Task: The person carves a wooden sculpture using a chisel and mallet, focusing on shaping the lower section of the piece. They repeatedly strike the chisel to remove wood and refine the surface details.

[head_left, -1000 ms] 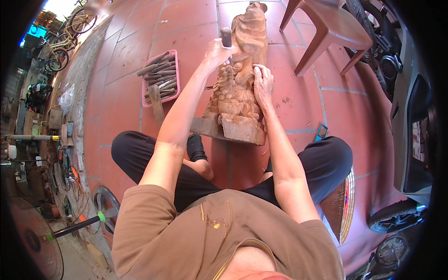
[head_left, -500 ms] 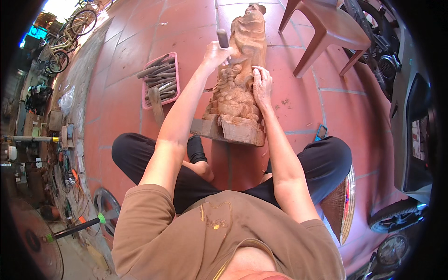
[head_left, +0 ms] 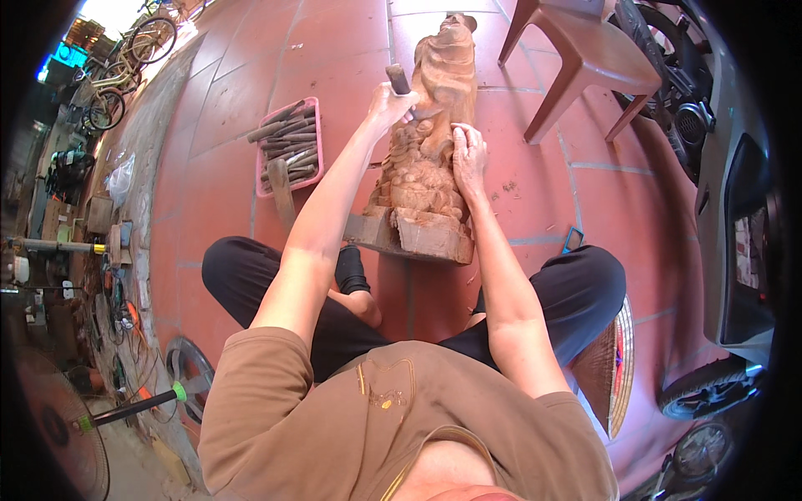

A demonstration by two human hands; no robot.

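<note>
A carved wooden statue (head_left: 434, 179) lies on the tiled floor in front of me, its squared base toward me and its head away. My left hand (head_left: 393, 106) is wrapped round the dark handle of a carving chisel (head_left: 398, 79) over the statue's left side. The handle's end sticks up above my fist; the blade is mostly hidden by the hand. My right hand (head_left: 469, 156) rests on the statue's right side, fingers stretched along the wood and holding no tool.
Left of my left forearm stands a pink basket (head_left: 321, 150) of chisels, with a wooden mallet (head_left: 280, 182) against it. A brown plastic chair (head_left: 597, 63) and a motorbike stand at right. A phone-like blue-edged object (head_left: 573, 240) lies by my right knee, a conical hat (head_left: 606, 359) beside it.
My left hand and the chisel have shifted slightly right, and the handle leans a little differently. The right hand stays almost where it was on the statue.
</note>
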